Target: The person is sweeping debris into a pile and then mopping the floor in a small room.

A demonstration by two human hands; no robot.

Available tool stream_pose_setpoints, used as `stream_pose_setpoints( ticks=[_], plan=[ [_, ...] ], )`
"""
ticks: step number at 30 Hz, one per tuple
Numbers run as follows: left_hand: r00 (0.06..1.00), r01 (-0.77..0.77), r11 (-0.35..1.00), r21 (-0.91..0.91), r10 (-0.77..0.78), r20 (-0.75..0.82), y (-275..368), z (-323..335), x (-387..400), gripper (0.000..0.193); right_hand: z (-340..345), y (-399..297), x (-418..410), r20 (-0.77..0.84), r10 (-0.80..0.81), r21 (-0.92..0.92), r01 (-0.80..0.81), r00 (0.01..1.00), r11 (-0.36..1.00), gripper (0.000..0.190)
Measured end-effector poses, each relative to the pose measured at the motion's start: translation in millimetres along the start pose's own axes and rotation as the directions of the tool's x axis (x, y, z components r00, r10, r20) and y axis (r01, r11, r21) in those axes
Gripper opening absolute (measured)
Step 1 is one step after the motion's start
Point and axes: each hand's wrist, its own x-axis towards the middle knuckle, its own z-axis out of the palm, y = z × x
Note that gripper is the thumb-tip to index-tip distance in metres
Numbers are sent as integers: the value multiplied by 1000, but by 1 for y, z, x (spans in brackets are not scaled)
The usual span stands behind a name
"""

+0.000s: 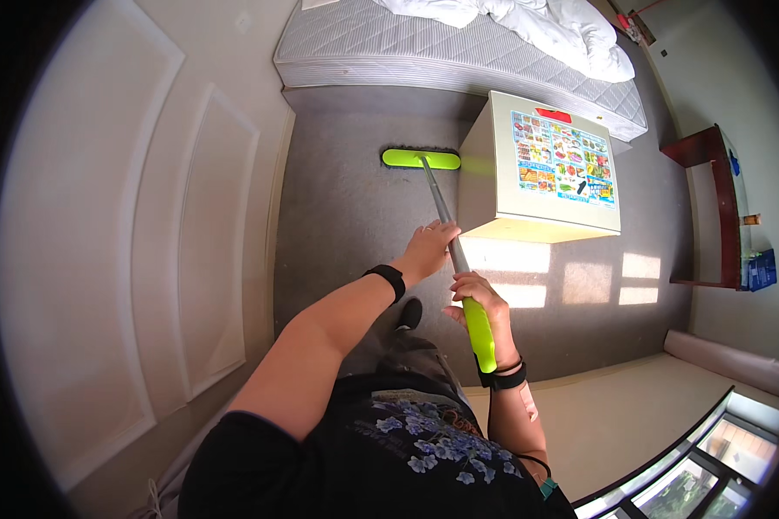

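Observation:
A broom [436, 188] with a grey metal pole slants across the middle of the view. Its lime-green head [406, 158], edged with dark bristles, lies flat on the grey floor [337, 220]. My left hand [430, 250] is wrapped around the pole about halfway along. Lower down, near the top of the lime-green handle grip [479, 331], my right hand [490, 301] holds the broom. The right end of the head is at or very near the side of a cream-coloured cabinet [477, 175]. The bristles' underside is hidden.
A bare striped mattress [389, 61] with a crumpled white quilt [558, 32] stands beyond the cabinet. Food pictures cover a poster [565, 159] on the cabinet. At left is a panelled wall [156, 227]; at right, a dark-red wooden table [720, 214]. Window light falls on the floor.

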Motion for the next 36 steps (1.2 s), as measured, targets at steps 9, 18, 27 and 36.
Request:
stream_pose_setpoints(
  ticks=[9,18,27,36],
  plan=[
    [998,-67,997,41,66,16,52,-15,-33,33,-31,-62,-25,92,18,-100,-9,996,995,27],
    [989,-98,980,-176,116,95,115,-39,-59,27,-69,-116,-46,171,-85,-163,113,982,980,32],
    [967,-115,944,-310,177,182,150,-38,-73,29,-94,-132,-50,217,-157,-78,178,963,981,39],
    [966,-66,903,-425,164,199,129,-6,-78,21,-89,-129,-38,180,-281,75,272,943,959,43]
  ],
)
